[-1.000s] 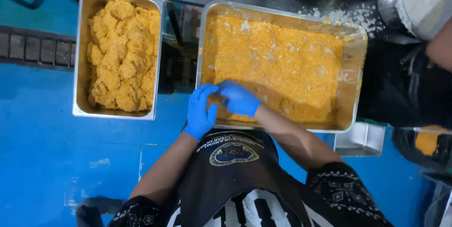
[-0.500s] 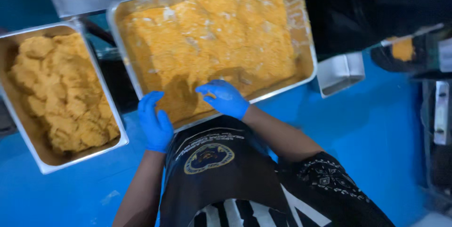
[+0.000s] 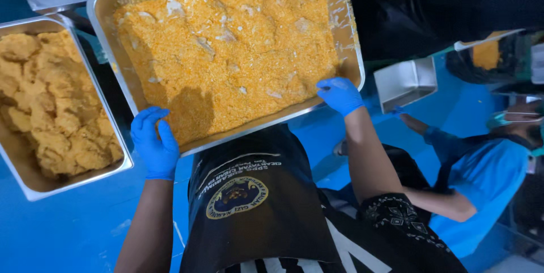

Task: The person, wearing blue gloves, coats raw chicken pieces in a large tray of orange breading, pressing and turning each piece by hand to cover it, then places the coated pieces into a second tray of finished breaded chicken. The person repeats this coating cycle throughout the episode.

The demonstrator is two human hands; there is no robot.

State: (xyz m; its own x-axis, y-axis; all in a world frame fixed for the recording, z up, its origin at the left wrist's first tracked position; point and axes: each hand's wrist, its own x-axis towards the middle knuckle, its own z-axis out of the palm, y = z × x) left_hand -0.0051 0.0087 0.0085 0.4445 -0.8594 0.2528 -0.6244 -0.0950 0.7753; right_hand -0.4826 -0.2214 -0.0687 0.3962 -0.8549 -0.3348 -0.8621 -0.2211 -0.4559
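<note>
A large steel tray (image 3: 113, 1) full of orange breadcrumb coating (image 3: 238, 52) lies in front of me. My left hand (image 3: 154, 143), in a blue glove, grips the tray's near left corner. My right hand (image 3: 340, 94), also gloved in blue, holds the near rim at the right corner. Pale lumps show through the crumbs. A black apron with a round emblem (image 3: 238, 193) hangs below my arms.
At the left stands a second steel tray (image 3: 34, 191) piled with breaded golden pieces (image 3: 51, 109). A small empty steel container (image 3: 405, 80) sits to the right. A person in a blue shirt (image 3: 481, 182) crouches at the lower right. The surface is blue.
Both hands left the crumbs near the tray's front middle and spread apart to its near corners. The view has shifted, so the trays sit further left and closer.
</note>
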